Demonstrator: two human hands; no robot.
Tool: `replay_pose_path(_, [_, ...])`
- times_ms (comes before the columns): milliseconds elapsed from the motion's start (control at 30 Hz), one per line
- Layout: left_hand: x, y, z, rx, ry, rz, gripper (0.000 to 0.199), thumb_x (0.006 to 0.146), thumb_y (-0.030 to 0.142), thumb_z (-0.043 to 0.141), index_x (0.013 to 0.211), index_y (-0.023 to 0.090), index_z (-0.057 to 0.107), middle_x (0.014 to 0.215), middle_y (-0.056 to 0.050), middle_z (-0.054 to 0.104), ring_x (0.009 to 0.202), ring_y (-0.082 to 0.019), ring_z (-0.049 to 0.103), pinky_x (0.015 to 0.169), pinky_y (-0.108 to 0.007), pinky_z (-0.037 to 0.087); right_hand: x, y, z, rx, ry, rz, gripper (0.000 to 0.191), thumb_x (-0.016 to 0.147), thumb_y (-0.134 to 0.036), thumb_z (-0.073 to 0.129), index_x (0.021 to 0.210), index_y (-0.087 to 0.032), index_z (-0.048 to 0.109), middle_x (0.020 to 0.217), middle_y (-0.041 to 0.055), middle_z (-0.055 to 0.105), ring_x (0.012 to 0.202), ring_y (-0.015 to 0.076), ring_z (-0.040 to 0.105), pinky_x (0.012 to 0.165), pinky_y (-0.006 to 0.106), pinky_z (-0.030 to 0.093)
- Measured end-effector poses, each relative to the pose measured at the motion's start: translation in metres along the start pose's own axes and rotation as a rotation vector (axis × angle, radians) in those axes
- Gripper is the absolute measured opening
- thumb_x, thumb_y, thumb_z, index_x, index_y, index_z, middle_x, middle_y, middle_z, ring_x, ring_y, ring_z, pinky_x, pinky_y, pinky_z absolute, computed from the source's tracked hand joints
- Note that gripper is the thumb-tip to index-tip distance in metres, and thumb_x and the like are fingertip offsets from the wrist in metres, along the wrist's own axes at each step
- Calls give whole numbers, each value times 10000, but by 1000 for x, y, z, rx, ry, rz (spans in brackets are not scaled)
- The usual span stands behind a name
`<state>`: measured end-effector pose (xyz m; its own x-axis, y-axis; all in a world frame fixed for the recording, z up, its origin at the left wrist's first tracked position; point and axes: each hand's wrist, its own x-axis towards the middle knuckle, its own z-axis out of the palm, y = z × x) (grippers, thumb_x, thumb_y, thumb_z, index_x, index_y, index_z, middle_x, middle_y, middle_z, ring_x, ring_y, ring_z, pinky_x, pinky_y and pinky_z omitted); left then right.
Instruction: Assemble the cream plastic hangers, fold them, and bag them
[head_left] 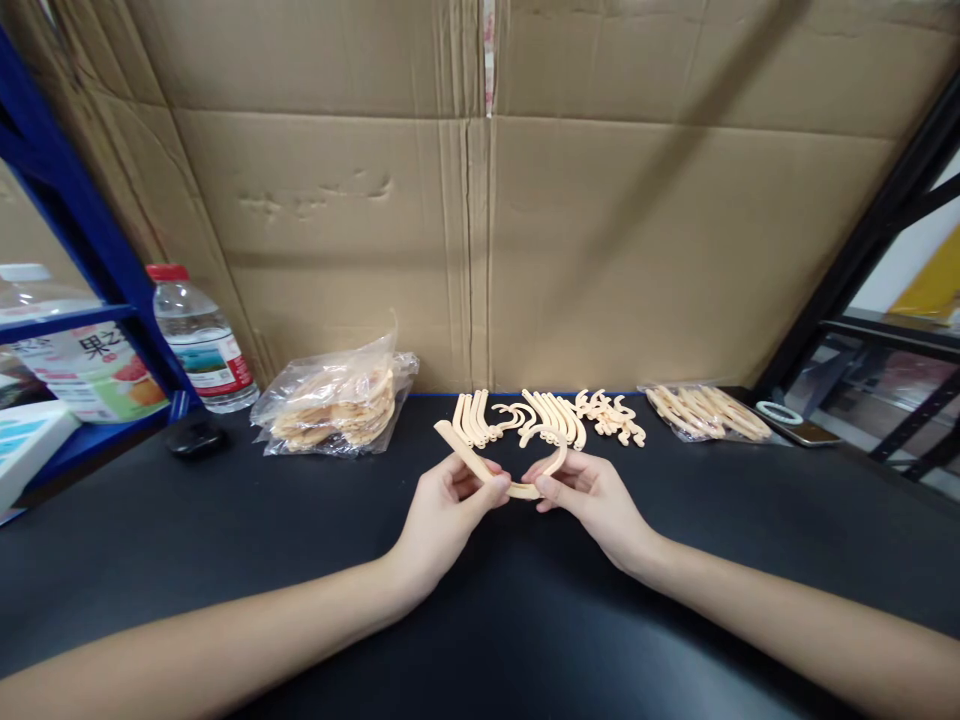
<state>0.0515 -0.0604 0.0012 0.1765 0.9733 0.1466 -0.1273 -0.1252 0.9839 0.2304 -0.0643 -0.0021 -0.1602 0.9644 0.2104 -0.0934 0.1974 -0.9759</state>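
Observation:
In the middle of the view, my two hands hold beige pieces that look like parts of a clothes hanger. My left hand (457, 500) is closed in a pinch on a long, bent hanger arm (459, 447), whose free end points up and left. Thumb and fingers of my right hand (589, 495) grip a curved hanger hook (559, 458), which arches up and back to the left. The two pieces meet between my fingertips, low over the table. Whether they are joined I cannot tell.
Behind my hands lie rows of hanger arms (470, 418), more arms (555, 418) and a heap of small hooks (611, 415). Bagged parts (337, 405) stand left, another bag (705, 412) right. A water bottle (206, 345), black mouse (196, 438) and phone (814, 432) flank them. Cardboard (675, 230) walls the back.

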Motion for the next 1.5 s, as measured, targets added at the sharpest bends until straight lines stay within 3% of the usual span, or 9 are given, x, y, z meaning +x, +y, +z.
replay_pose_path(167, [0, -3, 3, -48, -36, -24, 317, 673, 294, 779, 881, 144, 593, 776, -12, 679, 782, -174, 668, 742, -298, 544, -1, -1, 3, -20, -14, 21, 268, 683, -422, 749, 710, -169, 665, 577, -25, 550, 436, 75, 437, 428, 238, 376])
replay_pose_path(300, [-2, -2, 5, -71, -188, -57, 294, 670, 267, 785, 872, 128, 623, 753, -36, 705, 751, -189, 683, 756, -324, 542, -4, 0, 8, 5, -48, 29, 256, 690, -389, 749, 765, -159, 664, 616, 4, 607, 492, 103, 510, 444, 239, 424])
replay_pose_path(433, [-1, 1, 4, -33, -174, -98, 237, 675, 260, 784, 840, 119, 689, 754, -43, 712, 741, -171, 677, 757, -290, 530, 4, 1, -3, 39, -92, 32, 332, 695, -366, 748, 952, -185, 640, 681, 10, 641, 581, 150, 599, 502, 272, 487])
replay_pose_path(533, [1, 3, 3, -46, -138, -139, 223, 655, 254, 798, 818, 125, 717, 782, -38, 709, 714, -149, 666, 745, -264, 523, 21, -1, -26, -226, -78, -182, 252, 787, -340, 661, 1006, -218, 648, 780, 33, 658, 669, 174, 611, 597, 328, 510])
replay_pose_path(700, [2, 3, 2, -43, -132, -151, 214, 673, 276, 788, 812, 121, 736, 763, -46, 700, 655, -119, 628, 673, -231, 498, 52, 4, -63, -1005, -127, -629, 218, 842, -202, 577, 1038, -235, 666, 1039, 91, 651, 1022, 265, 537, 918, 488, 416])
replay_pose_path(967, [2, 3, 3, -38, -130, -121, 203, 714, 277, 761, 845, 123, 742, 731, -38, 681, 640, -94, 574, 644, -205, 459, 65, 23, -66, -1307, -152, -692, 199, 897, -156, 495, 996, -165, 668, 930, 99, 662, 954, 250, 528, 858, 441, 465])
replay_pose_path(1167, [3, 2, 3, -45, -121, -109, 218, 712, 282, 762, 859, 123, 736, 735, -33, 670, 636, -89, 553, 644, -205, 451, 69, 25, -68, -1072, -86, -713, 176, 877, -159, 518, 820, -195, 680, 937, 83, 675, 922, 234, 580, 841, 433, 476])
replay_pose_path(1333, [3, 0, 1, -100, -139, -119, 261, 717, 287, 762, 902, 111, 706, 735, -23, 651, 648, -84, 563, 646, -196, 450, 61, 8, -64, -468, 186, -429, 191, 893, -294, 510, 926, -175, 655, 751, 51, 690, 658, 183, 664, 618, 331, 523])
replay_pose_path(1500, [4, 0, 0, -128, -154, -116, 224, 709, 267, 770, 823, 116, 650, 715, 3, 621, 660, -84, 581, 657, -196, 451, 35, -12, -51, -130, 236, -318, 230, 814, -375, 625, 910, -175, 685, 1007, 92, 695, 749, 185, 689, 683, 330, 554])
